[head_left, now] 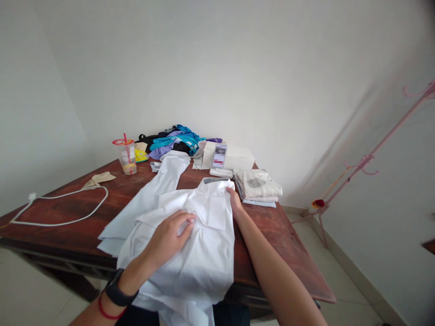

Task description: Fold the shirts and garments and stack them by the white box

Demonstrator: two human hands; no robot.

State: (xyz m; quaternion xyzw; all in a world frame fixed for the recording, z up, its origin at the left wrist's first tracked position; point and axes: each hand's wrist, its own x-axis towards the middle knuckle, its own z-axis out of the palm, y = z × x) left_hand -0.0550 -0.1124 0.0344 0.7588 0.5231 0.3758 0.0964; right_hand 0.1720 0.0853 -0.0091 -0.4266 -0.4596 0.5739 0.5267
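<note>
A white shirt point(204, 244) lies partly folded on the dark wooden table point(292, 240), its collar point(214, 180) at the far end and its lower part hanging over the near edge. My left hand point(173, 233) pinches a bit of the fabric near the shirt's middle between thumb and fingers. At the right edge beside the collar, my right hand point(234, 203) grips the cloth, its fingers partly hidden under it. A second white garment point(149, 194) stretches along the table to the left, partly covered by the shirt.
A plastic cup point(128, 158) with a red straw stands at the back left, near a white cable point(68, 224). Behind are piled clothes point(180, 140) and a white box point(238, 156). Folded garments point(258, 185) lie back right. A pink rack point(380, 149) stands by the wall.
</note>
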